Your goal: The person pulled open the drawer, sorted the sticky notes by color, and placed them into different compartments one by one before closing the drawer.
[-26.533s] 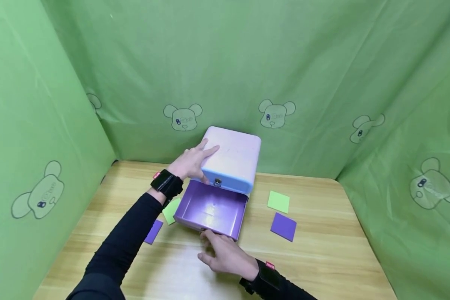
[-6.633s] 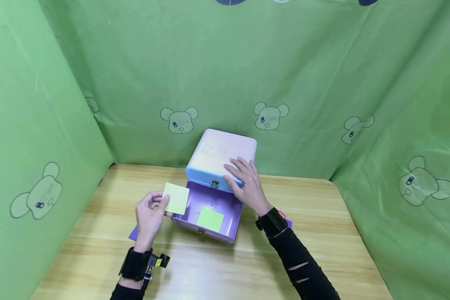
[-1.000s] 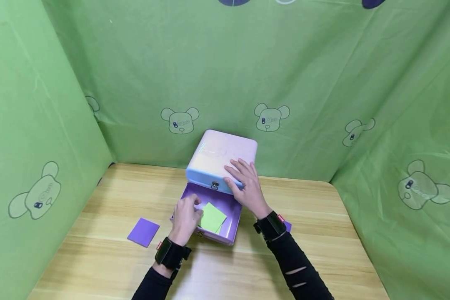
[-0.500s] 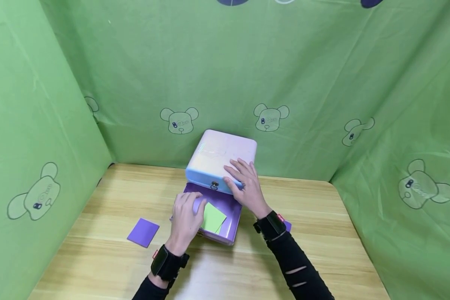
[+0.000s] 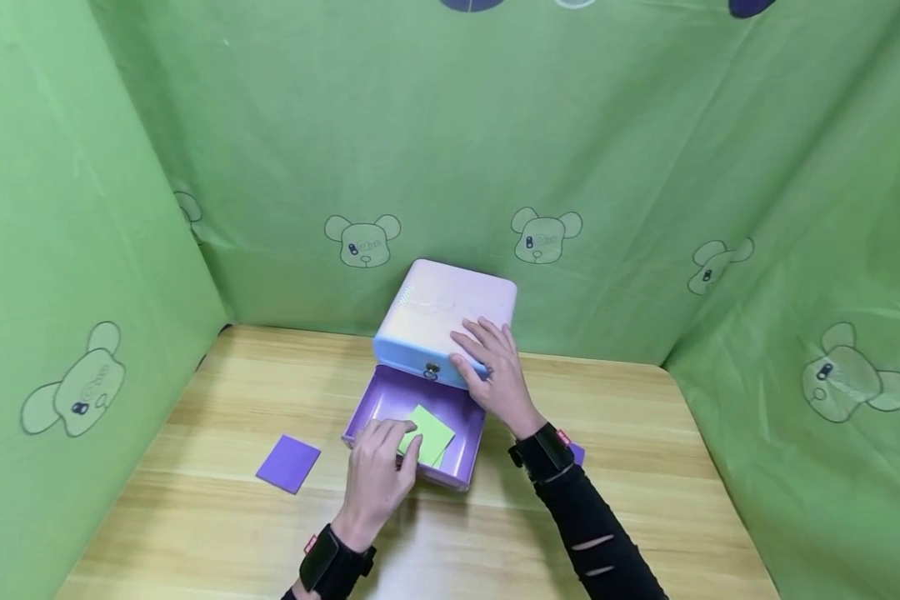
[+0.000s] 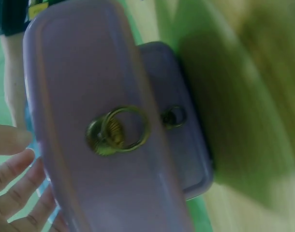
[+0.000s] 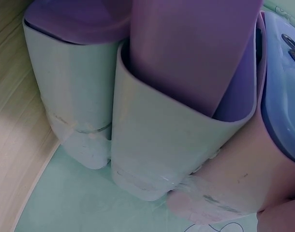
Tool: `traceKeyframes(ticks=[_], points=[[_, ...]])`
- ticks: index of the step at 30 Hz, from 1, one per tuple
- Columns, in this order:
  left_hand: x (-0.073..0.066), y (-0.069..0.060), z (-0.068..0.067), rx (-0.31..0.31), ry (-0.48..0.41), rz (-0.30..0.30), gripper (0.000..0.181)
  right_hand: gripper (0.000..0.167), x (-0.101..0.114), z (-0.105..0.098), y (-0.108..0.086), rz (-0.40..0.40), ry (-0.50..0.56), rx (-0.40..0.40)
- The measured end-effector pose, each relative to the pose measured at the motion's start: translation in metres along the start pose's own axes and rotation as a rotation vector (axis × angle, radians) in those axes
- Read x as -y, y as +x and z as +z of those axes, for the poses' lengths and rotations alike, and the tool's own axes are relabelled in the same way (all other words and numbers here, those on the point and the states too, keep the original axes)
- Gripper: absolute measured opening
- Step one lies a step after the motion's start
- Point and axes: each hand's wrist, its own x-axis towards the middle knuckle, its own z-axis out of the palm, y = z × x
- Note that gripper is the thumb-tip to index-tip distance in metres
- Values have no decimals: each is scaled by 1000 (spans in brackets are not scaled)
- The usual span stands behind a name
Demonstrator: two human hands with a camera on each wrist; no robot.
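Note:
A small chest of drawers [image 5: 450, 292] with a pink top stands at the back of the table. Its middle drawer [image 5: 461, 437], purple, is pulled out, and green square sticky notes [image 5: 431, 429] lie overlapping inside. Over the drawer's front rim hovers my left hand [image 5: 375, 479], fingers loosely bent and thumb apart, holding nothing. In the left wrist view its fingers [image 6: 22, 193] are spread beside the drawer front [image 6: 84, 63], which has a brass ring pull [image 6: 130, 129]. My right hand [image 5: 498, 379] rests on the chest's top right front corner, fingers spread.
One purple sticky note [image 5: 288, 463] lies on the wooden table [image 5: 225, 517] to the left. Another purple note [image 5: 577, 452] shows partly behind the right wrist. The shut lower drawer [image 7: 77, 21] appears in the right wrist view. A green curtain [image 5: 457, 125] surrounds the table.
The left hand has drawn back from inside the drawer toward its front rim. Long before, both green notes were on the table; they now lie in the drawer. The right hand stays put lately.

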Motion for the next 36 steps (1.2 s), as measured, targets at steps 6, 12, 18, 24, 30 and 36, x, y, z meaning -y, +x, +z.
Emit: traceKeyframes(ticks=[6,12,18,24,30,36], points=[[-4,-12,1,-40,33,46,16,39,0,0,-1,2,0,-6],[-8,-21,0,-66,50,93,14,39,1,-1,-1,5,5,-5],[-10,-31,2,-33,45,118,14,39,1,-1,-1,22,10,7],[-13,-43,6,-13,31,101,12,39,0,0,-1,9,11,-1],[-14,-53,10,35,61,114,13,39,0,0,-1,1,17,-11],[-13,-56,13,44,85,123,16,39,1,0,-1,2,15,-12]])
